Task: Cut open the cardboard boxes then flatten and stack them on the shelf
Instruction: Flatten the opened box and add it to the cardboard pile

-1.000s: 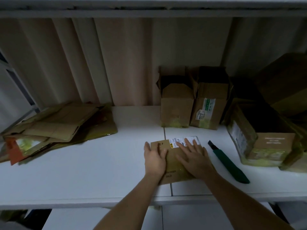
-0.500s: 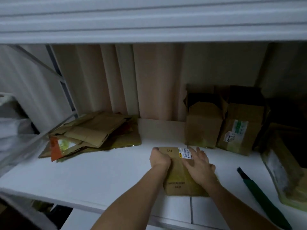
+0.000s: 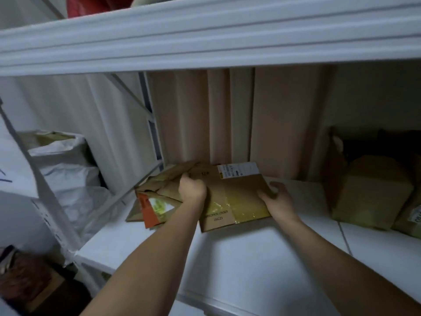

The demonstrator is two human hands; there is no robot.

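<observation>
Flattened box [image 3: 237, 197], clasped at its side edges by left hand [image 3: 192, 189] and right hand [image 3: 276, 197], sits partly on the flattened stack [image 3: 159, 192] at 9 o'clock on the shelf [image 3: 250, 258]; uncut boxes [image 3: 371, 192] at 3 o'clock remain.

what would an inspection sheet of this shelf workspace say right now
surface: white shelf, bare at the front
job's things: flattened box with a white label held over the pile of flattened cardboard; unflattened boxes at the right
clutter: white bags left of the shelf frame
grippers: left hand grips the box's left edge; right hand holds its right edge, fingers curled round it
cables: nothing seen
surroundings: upper shelf overhead, beige curtain behind
</observation>
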